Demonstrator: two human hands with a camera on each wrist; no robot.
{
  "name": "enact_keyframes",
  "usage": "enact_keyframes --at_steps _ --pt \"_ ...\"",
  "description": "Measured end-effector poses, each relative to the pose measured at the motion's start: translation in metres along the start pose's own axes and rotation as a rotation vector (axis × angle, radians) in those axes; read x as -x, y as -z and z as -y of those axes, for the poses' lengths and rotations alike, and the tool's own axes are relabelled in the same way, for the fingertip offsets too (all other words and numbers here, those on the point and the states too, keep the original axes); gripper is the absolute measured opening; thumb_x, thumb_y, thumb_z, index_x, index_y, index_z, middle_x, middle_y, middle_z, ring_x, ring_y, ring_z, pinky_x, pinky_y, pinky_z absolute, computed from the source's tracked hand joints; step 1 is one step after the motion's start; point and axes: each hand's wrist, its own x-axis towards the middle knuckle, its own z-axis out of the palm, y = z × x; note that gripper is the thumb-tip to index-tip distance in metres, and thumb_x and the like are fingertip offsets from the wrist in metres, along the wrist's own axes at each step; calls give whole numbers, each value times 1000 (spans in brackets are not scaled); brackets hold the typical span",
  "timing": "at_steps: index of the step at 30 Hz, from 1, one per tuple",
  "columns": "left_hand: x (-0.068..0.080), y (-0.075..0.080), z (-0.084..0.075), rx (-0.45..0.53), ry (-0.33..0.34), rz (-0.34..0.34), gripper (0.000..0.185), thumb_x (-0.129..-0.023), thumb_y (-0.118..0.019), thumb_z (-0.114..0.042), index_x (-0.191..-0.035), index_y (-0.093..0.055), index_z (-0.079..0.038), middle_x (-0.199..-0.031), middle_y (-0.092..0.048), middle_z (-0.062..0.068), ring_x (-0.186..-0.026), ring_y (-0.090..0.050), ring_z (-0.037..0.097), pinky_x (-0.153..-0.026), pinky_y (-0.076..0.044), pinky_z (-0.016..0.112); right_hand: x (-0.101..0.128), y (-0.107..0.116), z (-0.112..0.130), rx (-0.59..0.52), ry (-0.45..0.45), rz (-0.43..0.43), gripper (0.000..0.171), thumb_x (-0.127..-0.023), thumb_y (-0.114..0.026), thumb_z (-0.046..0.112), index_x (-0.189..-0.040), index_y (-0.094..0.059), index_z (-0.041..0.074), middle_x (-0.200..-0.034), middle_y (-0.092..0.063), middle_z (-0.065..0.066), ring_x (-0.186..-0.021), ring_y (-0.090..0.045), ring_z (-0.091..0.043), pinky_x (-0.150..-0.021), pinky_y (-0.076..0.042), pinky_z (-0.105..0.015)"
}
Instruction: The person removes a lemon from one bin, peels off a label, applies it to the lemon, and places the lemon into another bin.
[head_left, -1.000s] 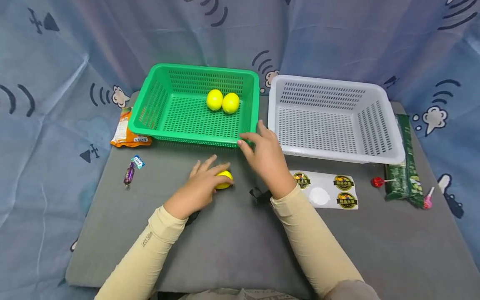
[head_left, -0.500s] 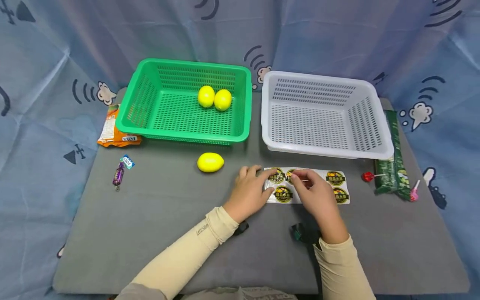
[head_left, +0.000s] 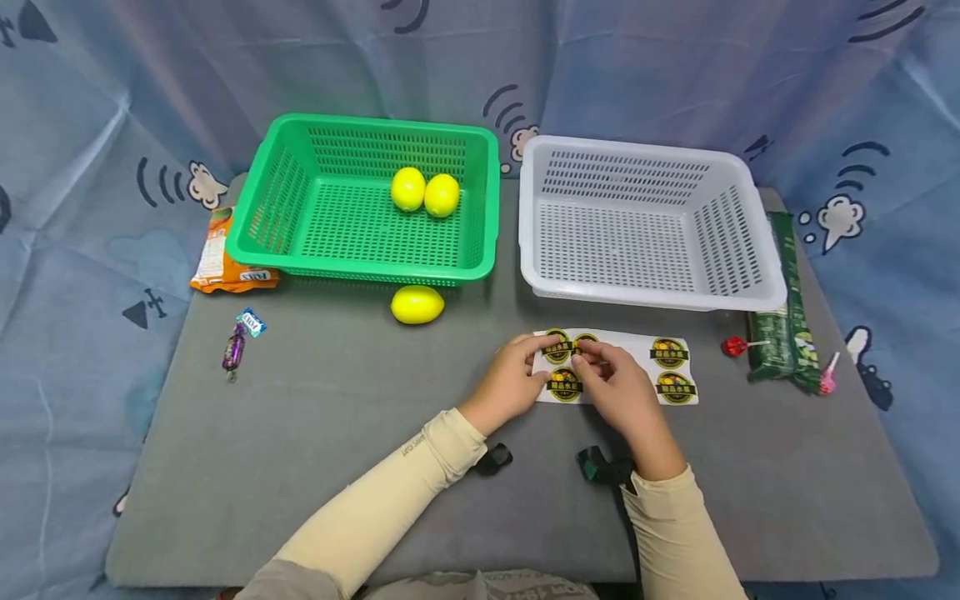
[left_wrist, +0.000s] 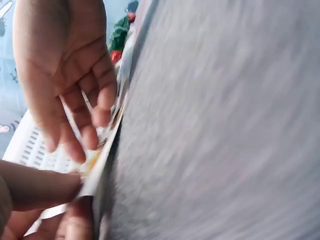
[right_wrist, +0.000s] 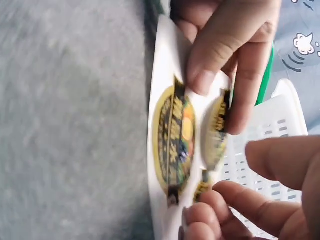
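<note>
A white sheet of round black-and-gold stickers (head_left: 640, 350) lies on the table in front of the white basket. My left hand (head_left: 506, 379) pinches its left end, thumb on top and fingertips beneath, as the left wrist view shows. Over the sheet's middle is my right hand (head_left: 618, 390); its fingertips touch or nearly touch a sticker (right_wrist: 202, 187), with thumb and forefinger apart in the right wrist view. The right fingers partly cover the upper middle sticker in the head view. A yellow lemon (head_left: 417, 305) lies just before the green basket.
The green basket (head_left: 360, 271) at back left contains two lemons (head_left: 424, 192). Beside it stands the white basket (head_left: 652, 297). An orange snack bag (head_left: 225, 262) and wrapped candies (head_left: 238, 342) lie left; a green packet (head_left: 780, 337) and lollipops (head_left: 733, 346) lie right.
My left hand has let go of the lemon and moved right to the sticker sheet. My right hand has come from the green basket's rim to the sheet.
</note>
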Motion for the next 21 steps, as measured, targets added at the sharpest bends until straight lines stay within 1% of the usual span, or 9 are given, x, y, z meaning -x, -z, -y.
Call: enact_keyframes --at_steps 2,4,7,9,12,14,18,20,21 --pt "3 -1 2 110 8 -26 50 -91 -74 12 -139 -68 -1 -100 -59 10 -74 -45 8 -68 -42 19 2 1 2 -19 -16 -10 48 -109 -62 35 -143 -65 2 -127 -67 -19 -108 -66 -33 -85 -52 -42" --pt "6 -1 3 192 -7 -44 50 -90 -73 15 -137 -68 1 -90 -51 7 -72 -43 6 -66 -41 17 4 2 5 -40 -40 -33 46 -108 -63 37 -141 -68 4 -127 -67 -19 -108 -67 -34 -84 -52 -43" --pt "11 -1 4 242 -59 -64 50 -89 -72 17 -136 -69 2 -86 -47 5 -73 -44 7 -66 -43 16 6 3 10 -65 -73 -63 47 -107 -64 41 -136 -71 5 -122 -71 -18 -105 -67 -33 -81 -52 -41" --pt "13 1 5 250 -91 -70 49 -89 -72 18 -135 -70 2 -86 -47 6 -74 -44 9 -66 -41 17 5 3 12 -84 -85 -80 46 -105 -67 42 -130 -74 4 -114 -74 -16 -98 -67 -30 -78 -50 -39" --pt "16 2 4 258 -97 -63 50 -90 -72 17 -137 -69 -1 -92 -52 10 -76 -44 11 -67 -41 18 4 4 13 -109 -106 -73 45 -103 -70 44 -121 -76 3 -98 -74 -11 -85 -64 -23 -71 -48 -33" --pt "18 3 3 270 -75 -54 54 -91 -72 17 -141 -68 -4 -104 -59 12 -78 -51 12 -69 -45 18 4 5 13 -120 -117 -66 43 -102 -71 43 -116 -76 3 -92 -72 -6 -80 -60 -20 -68 -46 -32" --pt "20 5 1 330 -41 -27 63 -92 -69 18 -149 -58 -5 -129 -59 16 -82 -64 14 -73 -55 20 6 8 12 -99 -125 -51 41 -102 -71 43 -112 -76 3 -91 -70 -4 -80 -57 -19 -66 -45 -31" --pt "19 6 1 326 -47 -27 65 -92 -68 19 -150 -56 -5 -132 -58 18 -78 -64 16 -71 -55 22 7 9 12 -93 -130 -59 40 -103 -70 41 -112 -75 2 -93 -70 -5 -82 -57 -20 -68 -45 -32" --pt "19 7 1 328 -48 -27 65 -91 -67 20 -151 -55 -4 -132 -57 19 -80 -65 18 -71 -56 23 7 10 11 -91 -133 -69 39 -104 -70 40 -112 -75 2 -93 -70 -5 -82 -57 -20 -68 -45 -32"
